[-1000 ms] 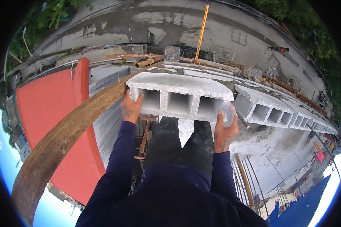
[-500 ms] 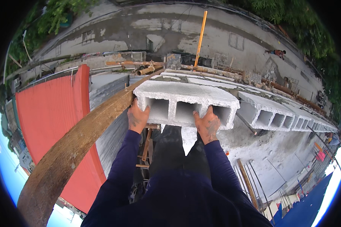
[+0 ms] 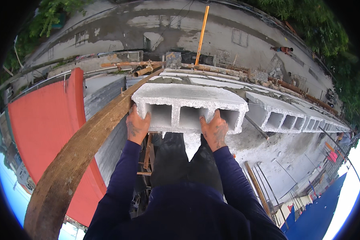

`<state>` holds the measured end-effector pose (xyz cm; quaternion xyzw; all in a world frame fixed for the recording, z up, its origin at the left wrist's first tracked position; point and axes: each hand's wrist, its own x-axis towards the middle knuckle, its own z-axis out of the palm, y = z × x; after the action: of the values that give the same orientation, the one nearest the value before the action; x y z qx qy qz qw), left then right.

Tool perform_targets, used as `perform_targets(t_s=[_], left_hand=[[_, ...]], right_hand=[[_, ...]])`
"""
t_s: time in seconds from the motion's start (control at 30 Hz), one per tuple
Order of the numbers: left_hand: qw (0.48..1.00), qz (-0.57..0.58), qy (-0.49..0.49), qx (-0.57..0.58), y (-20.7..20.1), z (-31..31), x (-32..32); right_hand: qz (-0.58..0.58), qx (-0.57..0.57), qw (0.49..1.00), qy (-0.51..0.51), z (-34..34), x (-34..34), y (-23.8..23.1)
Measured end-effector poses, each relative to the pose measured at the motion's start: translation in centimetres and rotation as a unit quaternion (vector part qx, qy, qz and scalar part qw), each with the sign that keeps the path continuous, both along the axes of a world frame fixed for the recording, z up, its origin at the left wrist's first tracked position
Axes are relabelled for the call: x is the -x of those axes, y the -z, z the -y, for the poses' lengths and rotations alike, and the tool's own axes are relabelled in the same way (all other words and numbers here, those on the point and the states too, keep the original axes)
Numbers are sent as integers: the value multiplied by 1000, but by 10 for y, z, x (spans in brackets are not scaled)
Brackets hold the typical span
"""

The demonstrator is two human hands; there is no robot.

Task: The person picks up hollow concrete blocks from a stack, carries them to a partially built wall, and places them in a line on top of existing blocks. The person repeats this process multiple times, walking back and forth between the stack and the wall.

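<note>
A grey concrete hollow block (image 3: 188,92) lies on its side in front of me at the top of the wall, its three openings facing me. My left hand (image 3: 137,126) is closed round the block's left end, thumb at the left opening. Closed on the web between the middle and right openings is my right hand (image 3: 214,131). A thin string (image 3: 164,96) runs along the block's upper front edge. Behind it, wet grey mortar (image 3: 169,80) shows on the wall top. The block's underside is hidden from me.
To the right stretches a row of laid hollow blocks (image 3: 282,108), with a gap beside mine. A curved-looking wooden plank (image 3: 78,154) rises at the left, before a red metal roof (image 3: 48,120). Far below, a person (image 3: 282,50) is on the paved road. An orange pole (image 3: 202,36) stands beyond.
The whole view has shifted, so the scene sits further left. Both hands keep their grip on the hollow block, which shows little movement against the wall.
</note>
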<state>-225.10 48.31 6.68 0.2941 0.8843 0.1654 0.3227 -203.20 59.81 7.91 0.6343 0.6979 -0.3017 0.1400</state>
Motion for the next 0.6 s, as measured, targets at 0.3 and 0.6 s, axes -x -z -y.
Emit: perform_targets(t_s=[0.3,0.6], left_hand=[[1000,17,-10,-5,5,3,2],[999,8,5,31,6,-2,2]], right_hand=[[10,8,1000,19,-2,-4,1],[3,-22,999,29,0,1,10]])
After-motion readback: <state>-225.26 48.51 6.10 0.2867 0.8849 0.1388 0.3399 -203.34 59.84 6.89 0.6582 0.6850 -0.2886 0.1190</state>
